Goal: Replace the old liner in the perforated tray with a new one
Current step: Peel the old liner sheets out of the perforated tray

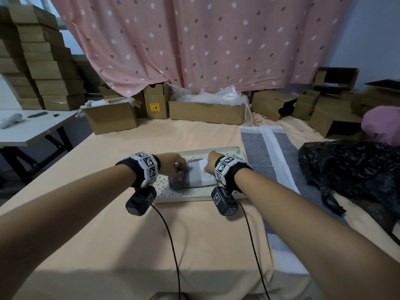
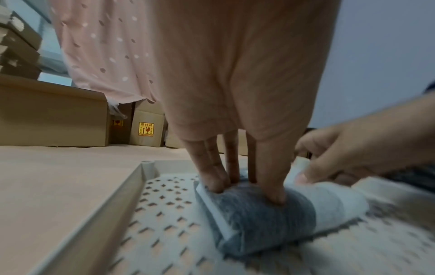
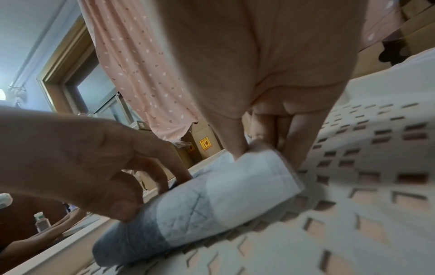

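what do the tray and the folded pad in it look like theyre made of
Perforated tray: looks like matte cream plastic, with moulded rim and punched slots.
Folded liner: seems a soft quilted nonwoven pad, grey middle and white ends; it dents under the left hand fingers.

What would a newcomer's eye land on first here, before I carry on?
Both hands, left hand and right hand, working a folded grey-and-white liner in the middle of the cream perforated tray. Next, a liner spread flat on the bed right of the tray, beside a black plastic bag.
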### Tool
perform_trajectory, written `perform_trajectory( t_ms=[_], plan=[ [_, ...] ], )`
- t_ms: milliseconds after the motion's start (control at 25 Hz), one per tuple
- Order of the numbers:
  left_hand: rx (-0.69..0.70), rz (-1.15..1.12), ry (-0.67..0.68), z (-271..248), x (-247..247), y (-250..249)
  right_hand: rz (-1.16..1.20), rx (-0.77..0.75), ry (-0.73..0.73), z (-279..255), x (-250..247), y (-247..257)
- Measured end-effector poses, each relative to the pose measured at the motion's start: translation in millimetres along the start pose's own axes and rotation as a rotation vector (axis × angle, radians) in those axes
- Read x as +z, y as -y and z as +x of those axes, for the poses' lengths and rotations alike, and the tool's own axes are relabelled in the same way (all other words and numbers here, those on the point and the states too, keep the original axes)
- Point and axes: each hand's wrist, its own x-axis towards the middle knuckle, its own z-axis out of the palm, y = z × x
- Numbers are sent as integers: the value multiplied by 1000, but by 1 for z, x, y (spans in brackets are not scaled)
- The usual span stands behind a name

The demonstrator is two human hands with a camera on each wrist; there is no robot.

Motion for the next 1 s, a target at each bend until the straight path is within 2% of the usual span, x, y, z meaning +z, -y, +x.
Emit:
perform_trajectory(
  t_ms=[120,200,280,360,440,640,880,1000],
  plan=[
    [39,134,-26,3,14,-2,-105,-36,-107,-10,-3,7],
    [33,149,-32,4,14,-3,-150,-201,-192,-14,-4,11],
    [21,197,-17,6,14,-7,-205,-326,-125,-15,-2,10],
    [12,255,-4,7,14,-11,-307,-324,36,-15,-1,6],
    [7,273,-20,9,15,-12,-370,-309,117,-10,2,2],
    [5,324,41,14,12,-5,-359,-307,190,0,2,0],
    [9,245,11,15,22,7,-365,-285,173,7,9,-1],
    [-23,297,17,13,21,0,-455,-293,223,10,6,8]
  ],
)
